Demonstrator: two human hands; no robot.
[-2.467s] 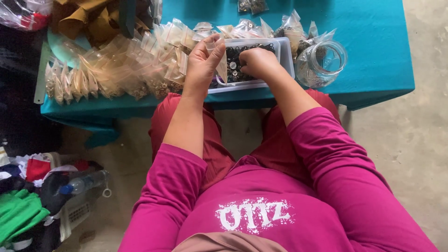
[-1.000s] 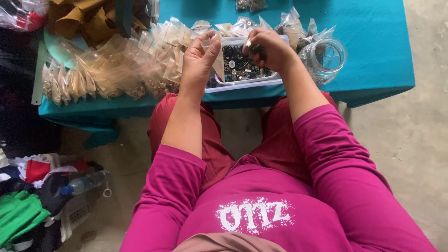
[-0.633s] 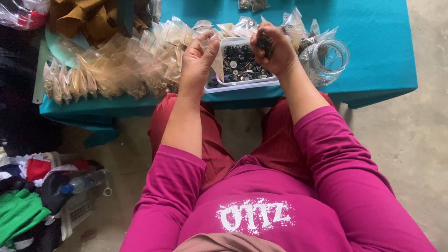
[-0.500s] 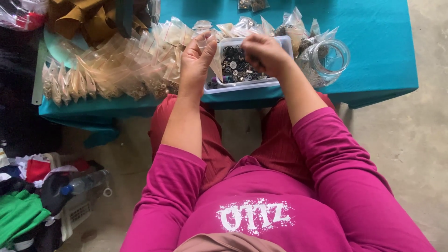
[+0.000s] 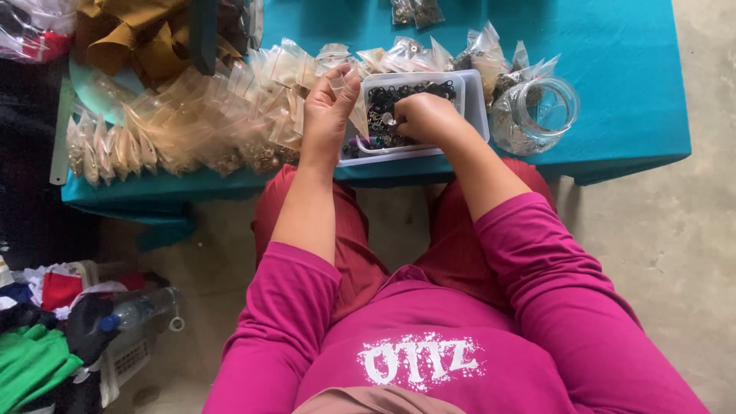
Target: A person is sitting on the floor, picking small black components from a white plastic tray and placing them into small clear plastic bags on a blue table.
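A white plastic tray (image 5: pixel 474 107) full of small dark and silver metal bits stands near the front edge of a teal table (image 5: pixel 629 69). My right hand (image 5: pixel 424 119) reaches down into the tray, fingers curled among the bits; what it pinches is hidden. My left hand (image 5: pixel 328 107) is raised just left of the tray and holds a small clear zip bag (image 5: pixel 360 115) by its top edge.
A heap of small filled clear bags (image 5: pixel 192 123) lies left of the tray, with more bags behind it. A clear glass jar (image 5: pixel 537 115) lies on its side at the right. Brown cloth (image 5: pixel 138 38) sits at the back left. Clothes and a bottle (image 5: pixel 130 310) lie on the floor.
My right hand rose above the tray toward the bag, then dropped back into the tray. My left hand stayed raised with the small bag.
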